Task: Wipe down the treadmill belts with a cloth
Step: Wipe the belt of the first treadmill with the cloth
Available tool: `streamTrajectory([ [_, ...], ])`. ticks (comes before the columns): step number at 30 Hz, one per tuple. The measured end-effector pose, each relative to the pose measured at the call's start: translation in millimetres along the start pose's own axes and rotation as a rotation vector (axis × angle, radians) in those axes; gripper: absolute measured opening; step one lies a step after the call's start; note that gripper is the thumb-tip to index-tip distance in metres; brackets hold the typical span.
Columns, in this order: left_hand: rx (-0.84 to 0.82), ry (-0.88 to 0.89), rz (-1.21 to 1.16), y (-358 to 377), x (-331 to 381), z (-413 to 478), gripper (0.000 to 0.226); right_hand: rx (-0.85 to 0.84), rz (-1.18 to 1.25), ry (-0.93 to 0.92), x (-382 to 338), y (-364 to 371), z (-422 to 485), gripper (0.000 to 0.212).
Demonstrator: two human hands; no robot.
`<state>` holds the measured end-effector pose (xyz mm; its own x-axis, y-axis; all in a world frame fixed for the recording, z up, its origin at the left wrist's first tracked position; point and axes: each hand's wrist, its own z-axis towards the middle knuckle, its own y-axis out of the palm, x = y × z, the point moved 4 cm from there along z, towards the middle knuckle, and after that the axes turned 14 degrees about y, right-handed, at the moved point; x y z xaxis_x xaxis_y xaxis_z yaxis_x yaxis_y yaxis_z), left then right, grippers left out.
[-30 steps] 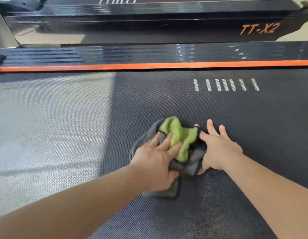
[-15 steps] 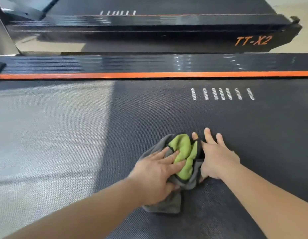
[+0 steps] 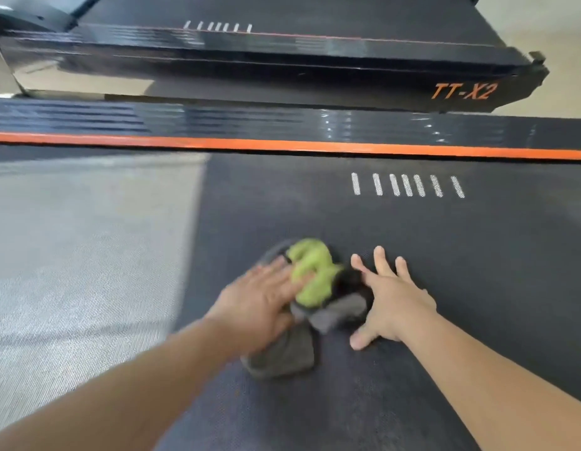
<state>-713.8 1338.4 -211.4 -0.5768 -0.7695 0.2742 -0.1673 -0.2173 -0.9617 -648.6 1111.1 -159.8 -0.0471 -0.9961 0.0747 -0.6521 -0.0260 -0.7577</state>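
A crumpled grey and lime-green cloth point(image 3: 315, 281) lies on the dark treadmill belt point(image 3: 445, 255) in the middle of the view. My left hand point(image 3: 260, 301) lies flat on the cloth's left part, fingers straight, and is blurred by motion. Just right of the cloth, my right hand point(image 3: 390, 297) is spread flat on the belt with its thumb side against the cloth's grey edge. Part of the cloth is hidden under my left hand.
The belt's left part point(image 3: 71, 255) is lit pale by sunlight. An orange stripe point(image 3: 282, 145) and a glossy black side rail point(image 3: 217, 122) border the belt's far edge. A second treadmill point(image 3: 315, 70) marked TT-X2 stands beyond it. White dashes point(image 3: 406, 185) mark the belt.
Both hands and the cloth slid nearer to me along the belt. My right hand's fingers have spread wider and sit a little apart from the cloth. The view tilted down.
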Motion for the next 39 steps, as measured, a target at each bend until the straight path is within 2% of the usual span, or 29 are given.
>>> streamTrajectory([
  [2, 0.002, -0.322, -0.070, -12, -15, 10, 0.074, -0.016, -0.010, 0.001, 0, 1, 1, 0.153],
  [3, 0.033, -0.436, -0.097, -13, -6, 14, 0.073, -0.012, -0.012, 0.000, 1, 3, 2, 0.153],
  [4, 0.047, -0.468, -0.088, -11, 10, 16, 0.070, -0.006, -0.014, 0.002, 1, 3, 2, 0.152],
  [5, 0.057, -0.409, -0.078, -11, 33, 15, 0.067, -0.003, -0.011, 0.007, 1, 3, 2, 0.149],
  [8, 0.015, -0.042, -0.052, 0, 91, -16, 0.064, 0.007, 0.020, 0.019, 1, 1, 1, 0.129],
  [10, -0.076, 0.114, -0.059, 5, 85, -34, 0.065, 0.016, 0.020, 0.013, 0, 2, 2, 0.127],
  [11, -0.085, 0.143, -0.046, 4, 73, -36, 0.066, 0.011, 0.010, 0.009, 1, 2, 2, 0.134],
  [12, -0.079, 0.104, -0.040, 1, 60, -34, 0.069, -0.001, -0.004, 0.003, 1, 2, 2, 0.143],
  [14, -0.053, -0.160, -0.068, -6, 41, -23, 0.075, -0.014, -0.030, -0.006, 1, 3, 3, 0.151],
  [16, 0.017, -0.405, -0.109, -7, 56, -14, 0.074, -0.006, -0.043, 0.003, 1, 3, 1, 0.151],
  [17, 0.040, -0.416, -0.131, -3, 78, -13, 0.070, 0.000, -0.035, 0.011, 1, 4, 1, 0.147],
  [20, -0.006, -0.106, -0.144, 12, 148, -24, 0.063, 0.021, 0.025, 0.009, 0, 2, -4, 0.112],
  [22, -0.046, 0.014, -0.082, 8, 145, -36, 0.063, 0.051, 0.072, -0.006, 2, 2, -8, 0.104],
  [24, -0.040, -0.038, -0.034, 1, 118, -39, 0.061, 0.129, 0.120, -0.015, 7, 8, -14, 0.107],
  [26, -0.038, -0.284, -0.110, -5, 90, -36, 0.060, 0.212, 0.123, -0.036, 14, 17, -28, 0.117],
  [28, 0.024, -0.484, -0.186, -3, 94, -34, 0.062, 0.248, 0.068, -0.073, 23, 28, -43, 0.107],
  [29, 0.044, -0.512, -0.203, 1, 110, -34, 0.063, 0.232, 0.048, -0.086, 29, 33, -49, 0.096],
  [30, 0.060, -0.455, -0.215, 8, 133, -36, 0.061, 0.200, 0.042, -0.092, 34, 37, -55, 0.087],
  [32, 0.067, -0.214, -0.205, 16, 177, -45, 0.055, 0.126, 0.021, -0.085, 46, 44, -64, 0.080],
  [34, 0.073, -0.035, -0.147, 9, 183, -56, 0.051, 0.070, -0.042, -0.096, 52, 53, -73, 0.089],
  [36, 0.118, -0.025, -0.011, 2, 156, -59, 0.050, 0.020, -0.103, -0.096, 57, 63, -80, 0.112],
  [37, 0.141, -0.111, 0.028, -3, 139, -58, 0.049, 0.003, -0.128, -0.091, 60, 66, -83, 0.122],
  [39, 0.122, -0.427, -0.003, -8, 119, -60, 0.046, 0.001, -0.160, -0.101, 64, 71, -85, 0.132],
])
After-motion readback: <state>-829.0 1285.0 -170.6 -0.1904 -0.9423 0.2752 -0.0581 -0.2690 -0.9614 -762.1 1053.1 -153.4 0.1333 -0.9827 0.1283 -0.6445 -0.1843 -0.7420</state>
